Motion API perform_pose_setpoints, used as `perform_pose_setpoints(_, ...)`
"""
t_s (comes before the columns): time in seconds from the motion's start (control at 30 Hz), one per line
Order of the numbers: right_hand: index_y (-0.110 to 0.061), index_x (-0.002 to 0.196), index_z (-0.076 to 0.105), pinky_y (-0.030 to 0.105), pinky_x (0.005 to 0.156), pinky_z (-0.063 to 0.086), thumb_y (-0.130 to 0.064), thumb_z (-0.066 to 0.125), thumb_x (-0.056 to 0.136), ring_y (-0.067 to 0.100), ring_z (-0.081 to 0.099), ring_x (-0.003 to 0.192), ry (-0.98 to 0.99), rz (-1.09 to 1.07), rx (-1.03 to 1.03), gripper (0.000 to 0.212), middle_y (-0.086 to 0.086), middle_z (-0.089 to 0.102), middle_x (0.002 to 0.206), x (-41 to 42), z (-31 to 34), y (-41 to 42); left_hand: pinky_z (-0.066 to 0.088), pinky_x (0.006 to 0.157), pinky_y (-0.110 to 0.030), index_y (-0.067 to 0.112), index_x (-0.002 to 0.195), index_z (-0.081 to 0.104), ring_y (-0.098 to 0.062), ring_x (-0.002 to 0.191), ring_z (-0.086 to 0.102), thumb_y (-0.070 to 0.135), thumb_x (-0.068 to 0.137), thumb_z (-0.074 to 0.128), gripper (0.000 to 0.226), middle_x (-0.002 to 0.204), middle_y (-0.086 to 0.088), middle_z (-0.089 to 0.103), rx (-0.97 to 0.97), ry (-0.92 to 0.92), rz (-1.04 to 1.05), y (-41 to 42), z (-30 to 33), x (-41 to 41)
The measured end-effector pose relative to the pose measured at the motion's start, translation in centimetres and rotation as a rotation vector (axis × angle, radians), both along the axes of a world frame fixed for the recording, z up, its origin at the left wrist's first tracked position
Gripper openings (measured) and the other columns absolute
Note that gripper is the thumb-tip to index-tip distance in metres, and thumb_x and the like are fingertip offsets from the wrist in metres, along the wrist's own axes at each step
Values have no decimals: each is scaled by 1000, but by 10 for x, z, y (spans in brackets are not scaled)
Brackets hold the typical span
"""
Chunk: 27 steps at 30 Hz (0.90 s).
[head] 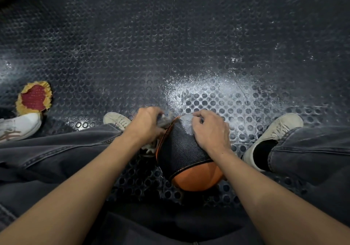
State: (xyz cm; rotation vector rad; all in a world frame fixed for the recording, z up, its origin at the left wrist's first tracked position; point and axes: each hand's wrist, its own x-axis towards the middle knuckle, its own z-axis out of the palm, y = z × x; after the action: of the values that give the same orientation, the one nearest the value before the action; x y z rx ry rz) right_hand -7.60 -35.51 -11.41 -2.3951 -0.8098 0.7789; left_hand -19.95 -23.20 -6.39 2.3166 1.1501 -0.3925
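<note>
The left hand grips a rag against the ball; the right hand holds its top with curled fingers. Short, firm strokes should wipe best, with the ball kept braced.

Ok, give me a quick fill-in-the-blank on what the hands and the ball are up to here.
1. The left hand grips a grey ____.
2. The right hand holds a black and ____ ball.
3. The red pad lies on the floor to the person's ____.
Missing words: cloth; orange; left.
</note>
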Motion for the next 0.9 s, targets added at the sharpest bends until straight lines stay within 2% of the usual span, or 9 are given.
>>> perform_pose_setpoints(0.07, -27, 112, 65, 45, 104, 44, -32, 47, 100, 11, 61, 92, 1, 5, 1, 23, -11, 60, 102, -1, -2, 1, 34, 54, -6, 18, 86, 69, -3, 65, 51, 21, 82, 75, 8, 74, 7, 61, -53, -31, 2, -7, 1, 2)
perform_pose_setpoints(0.13, -28, 112, 65, 45, 101, 46, -33, 47, 100, 11, 61, 89, 1, 10, -3, 22, -13, 56, 98, 0, -2, 1, 32, 52, -11, 24, 68, 61, -2, 65, 50, 27, 87, 69, 21, 72, 10, 55, -93, -84, 19, -11, -3, 0)
perform_pose_setpoints(0.23, -29, 111, 65, 45, 101, 46, -33, 45, 100, 13, 61, 89, 4, -7, -11, 23, -13, 54, 97, 1, -2, 2, 40, 87, -16, 21, 103, 72, -4, 100, 53, 37, 92, 60, 22, 111, 15, 54, -231, -196, 69, -14, -9, -5)
perform_pose_setpoints(0.3, -28, 109, 64, 44, 105, 42, -33, 44, 100, 13, 61, 91, -2, -24, -17, 22, -11, 56, 98, 1, -2, 2, 39, 95, -22, 21, 114, 69, -9, 111, 55, 39, 94, 56, 30, 122, 9, 59, -291, -275, 135, -15, -15, -7)
perform_pose_setpoints(0.4, -27, 107, 63, 42, 107, 33, -33, 42, 101, 13, 58, 98, -16, -28, -33, 22, -9, 60, 105, 0, -1, 1, 38, 75, -23, 22, 90, 65, -17, 92, 59, 27, 93, 60, 7, 92, 6, 61, -147, -337, 165, -21, -20, -5)
perform_pose_setpoints(0.57, -27, 105, 61, 43, 105, 33, -34, 42, 101, 13, 56, 97, -7, -30, -48, 21, -9, 59, 101, 2, 0, 4, 38, 78, -23, 34, 110, 62, -6, 86, 55, 21, 86, 70, 28, 92, 15, 57, -139, -364, 46, -38, -9, -2)
perform_pose_setpoints(0.67, -28, 105, 60, 44, 108, 36, -33, 43, 101, 12, 56, 97, 7, -18, -38, 18, -11, 57, 100, 1, 0, 2, 37, 62, -22, 27, 95, 68, -8, 69, 54, 27, 91, 64, 6, 76, 10, 59, -78, -223, 99, -27, -12, 8)
perform_pose_setpoints(0.77, -27, 106, 59, 45, 110, 33, -33, 40, 102, 12, 53, 100, -37, -9, -51, 21, -11, 52, 100, -5, 2, 1, 36, 58, -14, 17, 82, 66, -7, 63, 51, 30, 93, 61, 17, 75, 4, 62, -21, -119, 181, -16, -18, 14)
perform_pose_setpoints(0.9, -27, 99, 58, 44, 106, 37, -34, 42, 101, 13, 56, 94, -10, -22, -58, 18, -10, 58, 99, 2, -1, 0, 32, 55, -19, 28, 59, 49, -5, 62, 45, 25, 90, 65, 35, 69, 9, 48, -20, -218, -52, -33, -6, 3)
